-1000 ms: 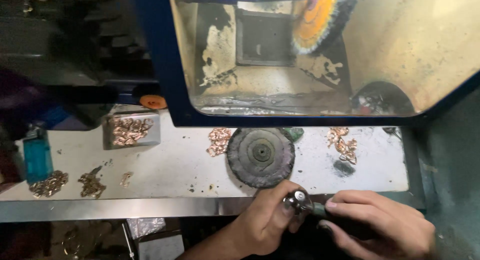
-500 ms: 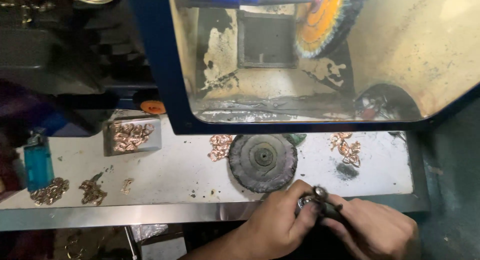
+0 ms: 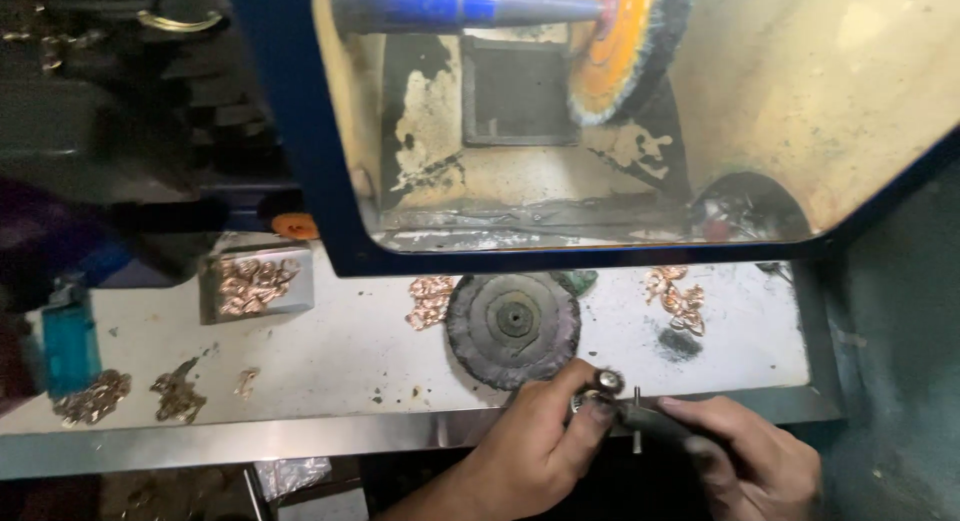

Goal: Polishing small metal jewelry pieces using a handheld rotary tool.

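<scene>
My left hand [image 3: 535, 446] pinches a small shiny metal piece [image 3: 606, 384] at the bench's front edge, just below a dark round buffing wheel [image 3: 513, 327] lying flat. My right hand [image 3: 745, 459] grips a dark slim tool [image 3: 650, 421] whose tip meets the metal piece; a thin pin hangs down from it. Both hands are smeared with black dust. Above, inside a blue-framed hood [image 3: 300, 161], a yellow-centred polishing wheel [image 3: 628, 43] sits on a blue tapered spindle [image 3: 450, 5].
Heaps of copper-coloured small parts lie on the white bench: in a grey tray [image 3: 256, 284], next to the flat wheel [image 3: 430, 299], at the right [image 3: 680, 299] and at the far left [image 3: 92, 399]. A teal lighter [image 3: 68, 343] stands left. An orange knob [image 3: 294, 226] sits by the hood.
Both hands shifted slightly right and lower along the bench edge, staying together on the metal piece. The view tilted a little; nothing on the bench moved.
</scene>
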